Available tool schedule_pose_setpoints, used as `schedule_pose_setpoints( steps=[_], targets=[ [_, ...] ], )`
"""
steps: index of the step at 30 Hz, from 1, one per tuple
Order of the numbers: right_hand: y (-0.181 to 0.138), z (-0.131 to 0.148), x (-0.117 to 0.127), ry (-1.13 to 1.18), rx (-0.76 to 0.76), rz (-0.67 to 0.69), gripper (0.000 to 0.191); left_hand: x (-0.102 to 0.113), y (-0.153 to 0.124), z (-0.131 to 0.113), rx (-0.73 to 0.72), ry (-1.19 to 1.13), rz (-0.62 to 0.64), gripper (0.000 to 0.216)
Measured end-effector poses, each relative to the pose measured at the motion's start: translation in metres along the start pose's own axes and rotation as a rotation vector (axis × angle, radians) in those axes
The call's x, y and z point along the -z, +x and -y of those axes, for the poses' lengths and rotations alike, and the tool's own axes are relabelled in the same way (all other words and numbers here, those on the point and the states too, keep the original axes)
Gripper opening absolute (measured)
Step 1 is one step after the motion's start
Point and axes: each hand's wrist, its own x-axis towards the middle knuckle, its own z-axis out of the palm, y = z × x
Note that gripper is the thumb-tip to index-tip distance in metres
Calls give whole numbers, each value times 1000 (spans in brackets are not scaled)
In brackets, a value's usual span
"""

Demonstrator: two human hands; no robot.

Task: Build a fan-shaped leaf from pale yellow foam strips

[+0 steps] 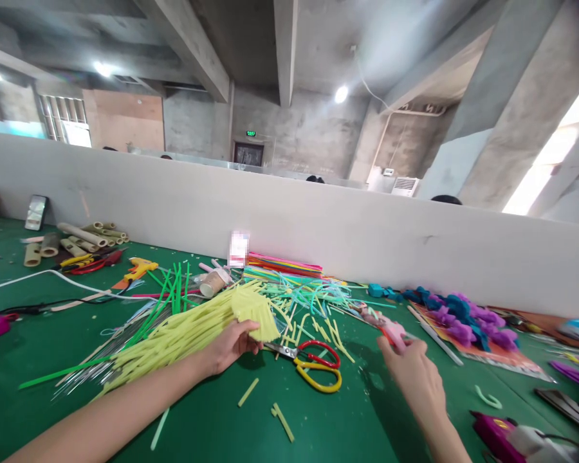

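Observation:
My left hand (229, 344) is closed round a thick bundle of yellow pipe cleaners (193, 328) that lies slanting across the green table (212, 424). Its cut ends fan out by my thumb. My right hand (412, 370) pinches a small pink piece (394, 332) near a pile of coloured stems (299, 299). Red and yellow handled scissors (313, 363) lie on the table between my two hands.
A grey partition wall (318, 231) runs along the table's far edge. Cardboard tubes (77, 238), a yellow glue gun (139, 267) and white cable lie at the left. Purple and blue fuzzy pieces (458, 315) sit at the right. A magenta glue gun (499, 434) is near the front right.

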Motion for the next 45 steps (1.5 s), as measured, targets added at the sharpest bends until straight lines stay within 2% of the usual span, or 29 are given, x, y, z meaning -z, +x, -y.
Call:
schedule_pose_setpoints(
  steps=[3,5,9,12,16,28,36,45],
  targets=[
    [-11,11,2,197,34,-135,70,2,1,1,13,35,9,28],
    [-23,21,-2,327,121,-186,64,4,2,2,18,56,16,26],
    [-51,39,-15,434,312,-126,40,6,3,5,6,91,36,24],
    [-65,47,-24,459,407,-98,32,6,2,5,-3,119,58,24],
    [-69,48,-36,442,487,-48,26,6,0,4,-14,160,87,28],
    [-64,41,-44,280,555,-97,17,9,-1,7,-18,231,110,35],
    [-65,41,-43,229,571,-92,25,8,-1,6,-24,219,106,34],
    [-67,41,-42,172,582,-78,22,7,-1,6,-30,204,108,32]
  ],
)
